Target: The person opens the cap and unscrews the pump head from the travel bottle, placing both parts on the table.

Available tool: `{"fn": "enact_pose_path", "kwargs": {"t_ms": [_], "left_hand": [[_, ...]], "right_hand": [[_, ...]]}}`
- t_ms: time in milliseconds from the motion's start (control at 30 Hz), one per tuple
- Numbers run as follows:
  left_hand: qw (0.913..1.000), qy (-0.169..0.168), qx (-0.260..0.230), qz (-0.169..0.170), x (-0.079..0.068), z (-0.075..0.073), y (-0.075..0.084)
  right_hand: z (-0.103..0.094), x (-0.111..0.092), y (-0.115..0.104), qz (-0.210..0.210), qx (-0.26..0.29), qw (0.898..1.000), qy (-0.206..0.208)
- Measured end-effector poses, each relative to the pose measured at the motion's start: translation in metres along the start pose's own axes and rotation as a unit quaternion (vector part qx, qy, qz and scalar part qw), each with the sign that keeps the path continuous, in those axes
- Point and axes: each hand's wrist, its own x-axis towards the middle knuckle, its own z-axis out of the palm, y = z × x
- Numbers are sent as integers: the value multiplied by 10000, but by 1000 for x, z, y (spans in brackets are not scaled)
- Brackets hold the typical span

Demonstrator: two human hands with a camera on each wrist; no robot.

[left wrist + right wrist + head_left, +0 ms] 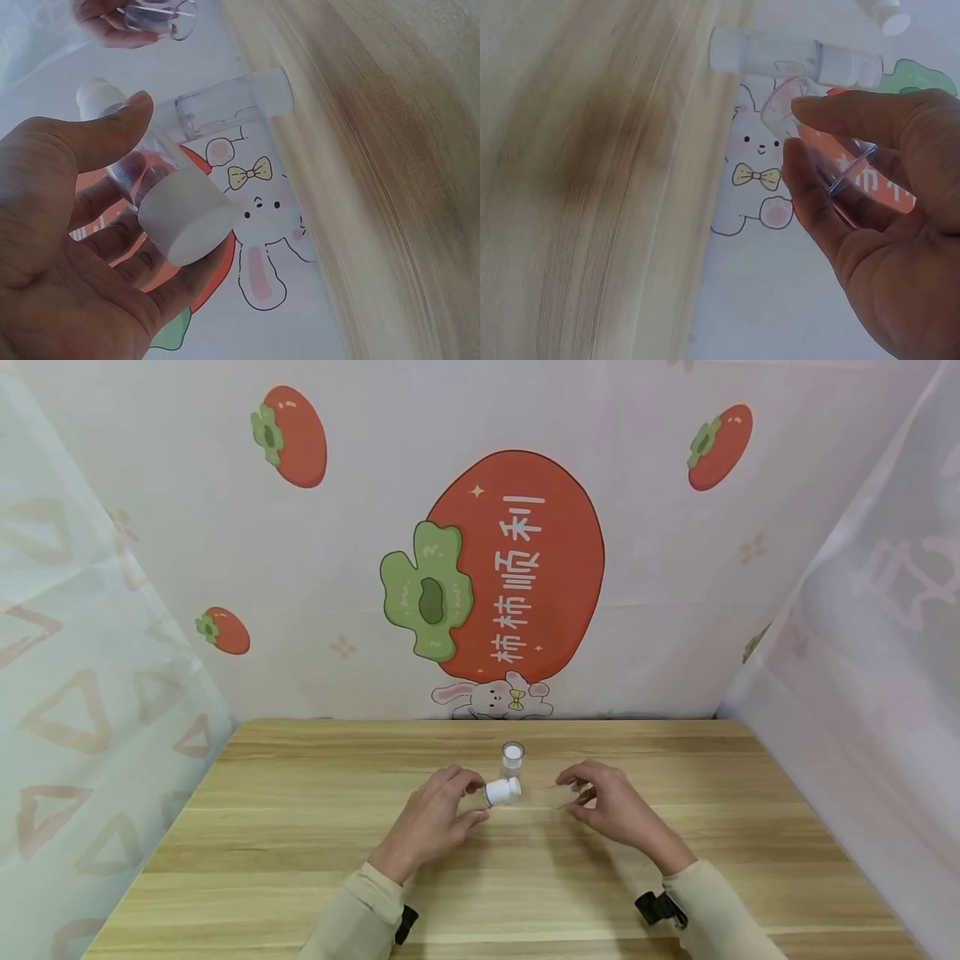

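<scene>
Beige sleeves (352,914), nearest the camera, extend over the wood-grain surface (225,860). Left grip (438,814): partly curled, holding a tilted bottle (187,217) (white at both ends). Right grip (611,806): nearly closed, thumb and forefinger pinching. Second bottle (512,758): upright on the surface, just beyond the held one. Smallest item, a clear cap (821,152): pinched in the right grip.

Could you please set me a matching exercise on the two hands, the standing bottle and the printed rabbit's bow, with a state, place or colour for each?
Things:
1. Left hand
2. Right hand
3. Standing bottle
4. Rabbit's bow

Descriptions:
A. Yellow
B. Holds a clear hollow piece
C. Upright on the table
D. Holds a tilted bottle

Pairs: 1-D, 2-B, 3-C, 4-A
</scene>
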Motion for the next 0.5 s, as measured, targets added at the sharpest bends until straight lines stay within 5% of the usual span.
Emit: {"fn": "enact_pose_path", "kwargs": {"t_ms": [500], "left_hand": [[9996,236,-128,-23,1,1,-1]], "right_hand": [[1,12,24,466,-935,9937,-409]]}}
